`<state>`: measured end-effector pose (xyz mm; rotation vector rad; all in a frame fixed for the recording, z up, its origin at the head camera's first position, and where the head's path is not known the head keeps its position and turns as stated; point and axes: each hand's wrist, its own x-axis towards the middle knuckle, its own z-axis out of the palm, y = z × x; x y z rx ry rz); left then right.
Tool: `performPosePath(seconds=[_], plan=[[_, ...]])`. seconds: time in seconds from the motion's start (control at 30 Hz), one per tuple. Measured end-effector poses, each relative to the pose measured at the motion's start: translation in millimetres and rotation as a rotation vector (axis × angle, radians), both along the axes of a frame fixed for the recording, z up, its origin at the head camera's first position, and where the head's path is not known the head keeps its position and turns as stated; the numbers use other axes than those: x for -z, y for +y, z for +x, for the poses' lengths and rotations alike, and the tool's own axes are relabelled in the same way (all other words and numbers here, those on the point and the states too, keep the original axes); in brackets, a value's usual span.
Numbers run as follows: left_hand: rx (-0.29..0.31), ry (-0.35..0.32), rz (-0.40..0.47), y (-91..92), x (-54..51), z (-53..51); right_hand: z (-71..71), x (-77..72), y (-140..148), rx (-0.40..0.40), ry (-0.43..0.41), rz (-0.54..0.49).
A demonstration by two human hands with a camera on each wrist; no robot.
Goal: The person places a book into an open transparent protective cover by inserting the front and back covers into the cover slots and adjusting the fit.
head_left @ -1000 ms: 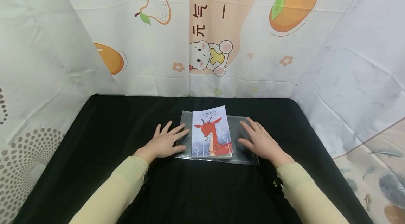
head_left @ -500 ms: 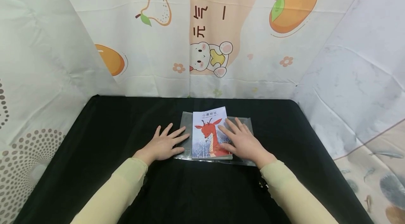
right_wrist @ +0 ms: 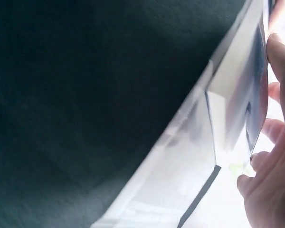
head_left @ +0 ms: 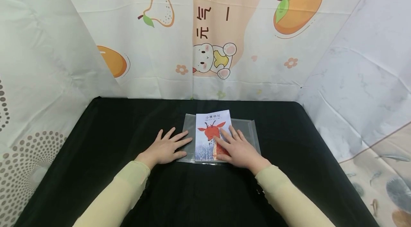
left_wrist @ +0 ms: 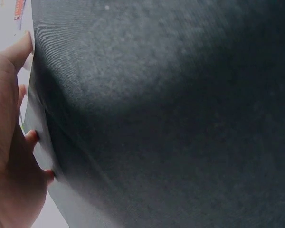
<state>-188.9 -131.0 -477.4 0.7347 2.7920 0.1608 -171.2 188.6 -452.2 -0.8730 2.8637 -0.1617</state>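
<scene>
A thin book (head_left: pixel 205 141) with a red deer on its pale blue cover lies on a clear plastic book cover (head_left: pixel 248 130), which spreads out flat on both sides of it. My left hand (head_left: pixel 163 150) has its fingers spread, the tips on the plastic's left edge. With fingers extended, my right hand (head_left: pixel 239 150) rests on the right part of the book, hiding some of the deer. In the right wrist view the book's page edges (right_wrist: pixel 218 118) show above the plastic sheet (right_wrist: pixel 161 166). The left wrist view catches the left hand (left_wrist: pixel 12 137) at its side, mostly against black cloth.
A black cloth (head_left: pixel 128 123) covers the table under everything. White printed curtains (head_left: pixel 154 59) hang behind the table and along its left and right sides. Pale yellow-green sleeves (head_left: pixel 115 191) cover both forearms.
My right hand has moved left, from the plastic's right side onto the book's cover. My left hand stays nearly in place, and the book has hardly shifted.
</scene>
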Motion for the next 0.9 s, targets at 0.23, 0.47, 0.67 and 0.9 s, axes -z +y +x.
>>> performPosePath(seconds=[0.23, 0.47, 0.67, 0.9], plan=[[0.004, 0.012, 0.015, -0.9, 0.2, 0.6, 1.6, 9.8, 0, 0.006, -0.083, -0.02], [-0.009, 0.0, 0.007, -2.8, 5.5, -1.4, 0.9, 14.7, 0, 0.028, -0.121, -0.049], [-0.011, -0.005, 0.026, -2.8, 6.0, -1.4, 0.1, 15.6, 0, 0.042, -0.132, -0.04], [-0.012, -0.017, 0.019, -2.7, 5.4, -1.1, 0.0, 16.0, 1, 0.044, -0.122, -0.025]])
